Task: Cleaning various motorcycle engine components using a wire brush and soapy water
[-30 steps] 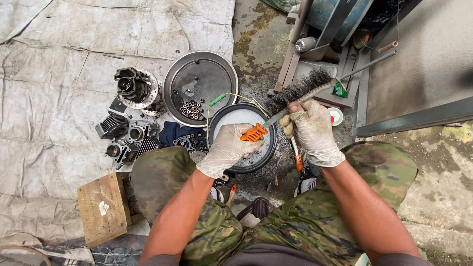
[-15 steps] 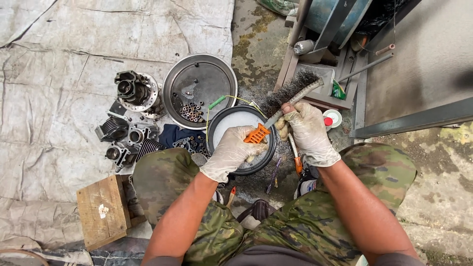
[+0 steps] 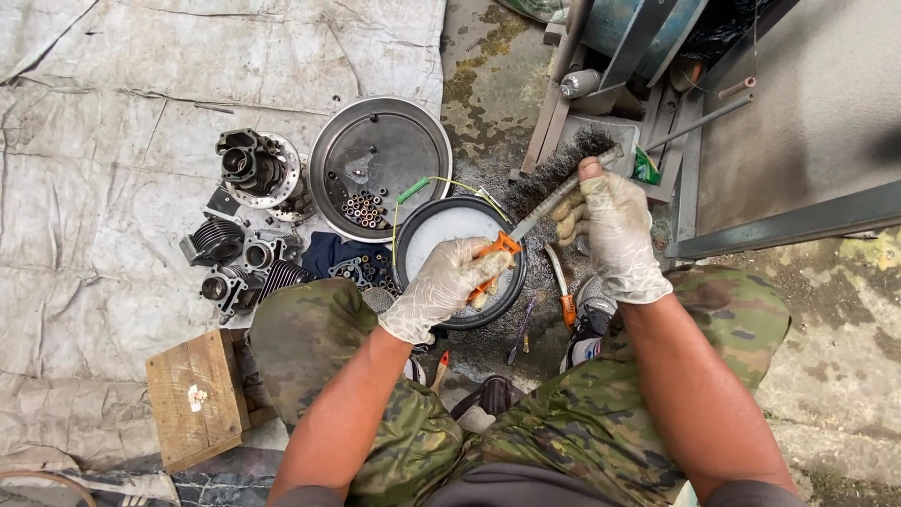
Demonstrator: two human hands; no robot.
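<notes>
I hold a wire brush [image 3: 556,175] with an orange handle in both gloved hands above a black bowl [image 3: 419,222] of pale liquid. My left hand [image 3: 441,286] is closed around the orange handle over the bowl. My right hand [image 3: 610,230] grips the brush's metal back near the bristles, thumb pressed on top, fingers curled under it. The dark bristles point up and left, over the wet ground beside the bowl.
A round metal tray [image 3: 380,150] with small rollers lies beyond the bowl. Engine cylinders and parts [image 3: 246,225] sit on a grey tarp at left. A wooden block [image 3: 195,394] is by my left knee. Metal frames and a rod [image 3: 694,122] stand at right.
My right hand slid up along the brush toward its bristle end. My left hand closed more tightly over the orange handle, and the brush tilted slightly steeper.
</notes>
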